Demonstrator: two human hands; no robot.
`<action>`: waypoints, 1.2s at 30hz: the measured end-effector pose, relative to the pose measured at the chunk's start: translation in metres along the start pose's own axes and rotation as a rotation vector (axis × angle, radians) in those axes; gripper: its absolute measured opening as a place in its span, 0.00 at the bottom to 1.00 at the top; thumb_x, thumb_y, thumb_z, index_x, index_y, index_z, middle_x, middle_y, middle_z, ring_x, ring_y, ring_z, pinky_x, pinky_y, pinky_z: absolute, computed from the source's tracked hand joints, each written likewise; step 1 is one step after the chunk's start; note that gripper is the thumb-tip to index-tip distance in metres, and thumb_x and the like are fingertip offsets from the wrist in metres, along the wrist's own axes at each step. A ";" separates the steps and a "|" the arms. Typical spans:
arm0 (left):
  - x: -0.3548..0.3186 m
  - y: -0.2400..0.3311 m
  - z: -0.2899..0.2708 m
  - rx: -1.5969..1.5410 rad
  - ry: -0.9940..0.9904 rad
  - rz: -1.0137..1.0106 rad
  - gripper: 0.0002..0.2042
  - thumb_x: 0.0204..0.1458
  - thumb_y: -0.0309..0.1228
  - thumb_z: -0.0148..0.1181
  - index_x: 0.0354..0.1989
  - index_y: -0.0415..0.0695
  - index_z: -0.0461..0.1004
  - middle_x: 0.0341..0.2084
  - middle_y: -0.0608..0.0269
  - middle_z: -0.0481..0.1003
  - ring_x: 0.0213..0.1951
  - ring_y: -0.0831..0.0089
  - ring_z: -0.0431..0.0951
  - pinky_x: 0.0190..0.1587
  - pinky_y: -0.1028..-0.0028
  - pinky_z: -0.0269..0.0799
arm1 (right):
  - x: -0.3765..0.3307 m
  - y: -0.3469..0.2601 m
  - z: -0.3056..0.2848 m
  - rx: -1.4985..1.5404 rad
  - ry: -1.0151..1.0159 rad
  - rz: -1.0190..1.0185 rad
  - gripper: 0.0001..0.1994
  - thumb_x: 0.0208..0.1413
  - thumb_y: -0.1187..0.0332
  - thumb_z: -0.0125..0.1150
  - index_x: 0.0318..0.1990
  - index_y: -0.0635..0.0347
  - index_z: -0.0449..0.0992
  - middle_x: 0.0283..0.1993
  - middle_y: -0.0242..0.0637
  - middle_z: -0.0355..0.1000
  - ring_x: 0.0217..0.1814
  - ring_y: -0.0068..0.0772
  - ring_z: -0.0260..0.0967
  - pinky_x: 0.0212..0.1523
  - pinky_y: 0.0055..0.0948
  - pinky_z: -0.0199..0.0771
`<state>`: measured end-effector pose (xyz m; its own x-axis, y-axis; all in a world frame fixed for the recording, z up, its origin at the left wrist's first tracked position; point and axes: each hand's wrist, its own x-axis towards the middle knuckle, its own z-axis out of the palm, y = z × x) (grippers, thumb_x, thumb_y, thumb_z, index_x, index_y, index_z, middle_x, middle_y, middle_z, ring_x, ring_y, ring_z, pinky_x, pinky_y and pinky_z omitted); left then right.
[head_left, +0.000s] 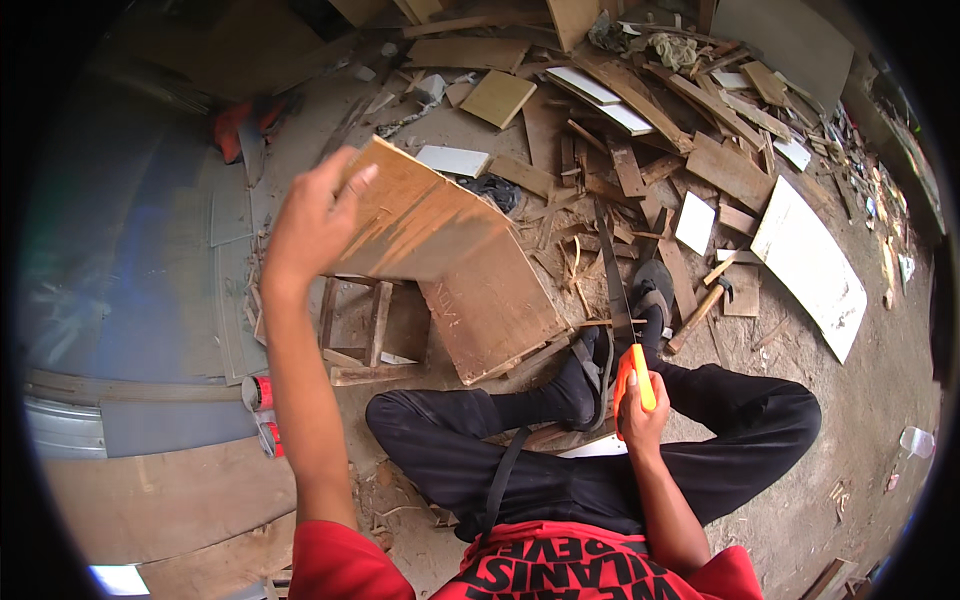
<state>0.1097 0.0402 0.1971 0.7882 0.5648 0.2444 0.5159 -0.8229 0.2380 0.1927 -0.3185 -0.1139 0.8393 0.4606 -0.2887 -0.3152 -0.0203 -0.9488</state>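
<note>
My left hand [315, 215] grips the upper left edge of a tan wooden board [425, 215], which is tilted up off the ground. The board's lower edge meets a reddish-brown wooden panel [495, 305]; I cannot tell if the two are joined. My right hand [642, 410] is closed round the orange and yellow handle of a handsaw [612, 270]. Its long dark blade points away from me, between my feet and apart from the board. Beyond my right knee lies a hammer [700, 316] with a wooden handle.
A small wooden frame [375, 325] stands under the raised board. Scrap wood [730, 170] is heaped at the far right, with a large white panel [812, 265] nearer me. Red cans [262, 393] and flat sheets [170, 485] lie at left. My crossed legs sit close behind the panel.
</note>
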 end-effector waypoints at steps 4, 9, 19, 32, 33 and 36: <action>0.037 -0.020 -0.006 -0.347 -0.145 0.058 0.19 0.61 0.41 0.60 0.44 0.34 0.76 0.30 0.55 0.81 0.31 0.74 0.73 0.37 0.68 0.71 | 0.001 0.002 0.000 0.022 0.011 -0.026 0.14 0.67 0.58 0.59 0.39 0.61 0.70 0.24 0.23 0.65 0.19 0.12 0.60 0.20 0.16 0.60; 0.077 -0.078 0.129 -0.389 -0.616 0.012 0.18 0.57 0.44 0.65 0.39 0.37 0.79 0.33 0.58 0.81 0.36 0.76 0.76 0.40 0.71 0.73 | 0.004 0.021 -0.007 -0.116 0.058 -0.134 0.13 0.67 0.59 0.58 0.40 0.61 0.70 0.22 0.21 0.62 0.18 0.11 0.56 0.19 0.17 0.56; -0.047 -0.076 0.386 -0.024 0.113 -0.116 0.29 0.64 0.47 0.47 0.71 0.47 0.60 0.70 0.52 0.58 0.72 0.54 0.55 0.73 0.44 0.35 | -0.021 0.001 -0.002 -0.347 0.007 -0.245 0.12 0.62 0.67 0.64 0.43 0.67 0.72 0.27 0.32 0.71 0.28 0.16 0.66 0.31 0.21 0.68; -0.030 -0.050 0.382 -0.070 0.142 -0.138 0.27 0.59 0.41 0.55 0.65 0.43 0.64 0.66 0.54 0.63 0.69 0.58 0.58 0.73 0.48 0.43 | 0.032 -0.061 0.102 -0.518 -0.128 -0.348 0.14 0.61 0.64 0.65 0.41 0.68 0.74 0.23 0.43 0.74 0.23 0.27 0.74 0.29 0.26 0.72; -0.031 -0.051 0.382 -0.079 0.129 -0.137 0.27 0.59 0.40 0.55 0.65 0.42 0.65 0.66 0.53 0.62 0.69 0.57 0.57 0.73 0.48 0.43 | 0.035 -0.065 0.103 -0.535 -0.138 -0.339 0.14 0.61 0.64 0.65 0.41 0.68 0.74 0.23 0.43 0.74 0.23 0.27 0.74 0.29 0.26 0.72; -0.040 -0.059 0.386 -0.079 0.264 -0.137 0.27 0.57 0.40 0.57 0.64 0.42 0.66 0.66 0.48 0.60 0.69 0.52 0.57 0.73 0.48 0.43 | 0.040 -0.068 0.106 -0.570 -0.161 -0.328 0.14 0.61 0.63 0.64 0.40 0.69 0.74 0.22 0.44 0.73 0.23 0.28 0.74 0.29 0.27 0.72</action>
<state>0.1772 0.0421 -0.1895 0.5932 0.6750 0.4387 0.5753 -0.7366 0.3555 0.2003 -0.2044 -0.0468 0.7615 0.6481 0.0065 0.2644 -0.3015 -0.9161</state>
